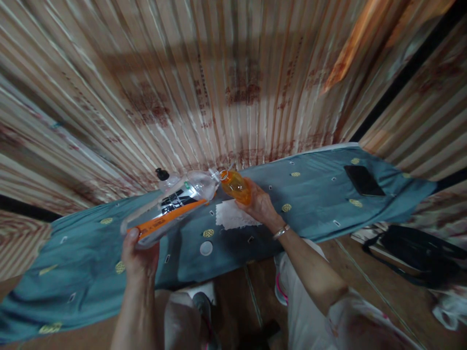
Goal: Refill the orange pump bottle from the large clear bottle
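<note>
Teal cloth with small yellow motifs (314, 194) covers the long board in front of you, and everything you handle sits over it. Your left hand (140, 253) is clenched round the base of a large clear plastic bottle with an orange-and-black label (171, 211), tipped on its side with the neck pointing right, so its mouth meets the smaller vessel. Just behind it stands a small clear bottle with a black cap (163, 179), apart from both hands. Your right hand (260, 206), a bangle at the wrist, grasps a small orange bottle (236, 186), angled so its opening touches, or nearly touches, the big bottle's mouth; that tilt reads as lining up the two openings, though whether liquid passes I cannot tell. Under the meeting point lies a white cloth square (233, 215), likely there to catch drips, with one white round cap (206, 248) nearer you. Far right rests one dark phone (364, 181). Count: three bottles, one cap, one cloth square, one phone.
</note>
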The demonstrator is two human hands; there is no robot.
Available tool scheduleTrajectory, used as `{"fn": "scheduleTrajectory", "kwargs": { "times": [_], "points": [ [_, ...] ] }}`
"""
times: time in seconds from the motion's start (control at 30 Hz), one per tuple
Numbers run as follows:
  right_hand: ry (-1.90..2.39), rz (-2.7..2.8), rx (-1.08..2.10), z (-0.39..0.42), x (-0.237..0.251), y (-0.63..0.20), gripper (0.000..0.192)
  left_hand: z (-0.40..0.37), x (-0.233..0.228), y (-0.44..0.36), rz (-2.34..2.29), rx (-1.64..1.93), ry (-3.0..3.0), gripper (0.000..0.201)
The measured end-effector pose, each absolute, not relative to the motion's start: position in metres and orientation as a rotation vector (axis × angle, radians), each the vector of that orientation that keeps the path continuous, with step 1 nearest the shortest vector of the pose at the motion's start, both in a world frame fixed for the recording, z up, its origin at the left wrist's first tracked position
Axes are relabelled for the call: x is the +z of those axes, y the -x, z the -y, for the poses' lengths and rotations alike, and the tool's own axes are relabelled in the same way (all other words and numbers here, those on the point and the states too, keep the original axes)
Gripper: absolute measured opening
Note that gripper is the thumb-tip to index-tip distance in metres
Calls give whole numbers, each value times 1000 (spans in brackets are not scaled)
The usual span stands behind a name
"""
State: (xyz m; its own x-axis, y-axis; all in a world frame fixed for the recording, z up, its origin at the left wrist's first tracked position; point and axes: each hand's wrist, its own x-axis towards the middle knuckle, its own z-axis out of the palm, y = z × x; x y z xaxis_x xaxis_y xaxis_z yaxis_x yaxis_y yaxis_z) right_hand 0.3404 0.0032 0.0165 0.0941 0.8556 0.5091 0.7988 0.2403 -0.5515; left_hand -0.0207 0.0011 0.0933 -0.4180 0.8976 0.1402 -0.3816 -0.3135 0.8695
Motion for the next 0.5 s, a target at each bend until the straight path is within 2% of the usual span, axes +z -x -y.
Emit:
{"fn": "scheduleTrajectory", "kwargs": {
  "times": [0.23,0.5],
  "points": [
    [1529,1703,64,-3,15,-341,86,0,95,18,-1032,1855,-831,65],
    [1597,1710,105,-1,22,-340,86,2,102,15,-1036,1861,-847,80]
  ]
}}
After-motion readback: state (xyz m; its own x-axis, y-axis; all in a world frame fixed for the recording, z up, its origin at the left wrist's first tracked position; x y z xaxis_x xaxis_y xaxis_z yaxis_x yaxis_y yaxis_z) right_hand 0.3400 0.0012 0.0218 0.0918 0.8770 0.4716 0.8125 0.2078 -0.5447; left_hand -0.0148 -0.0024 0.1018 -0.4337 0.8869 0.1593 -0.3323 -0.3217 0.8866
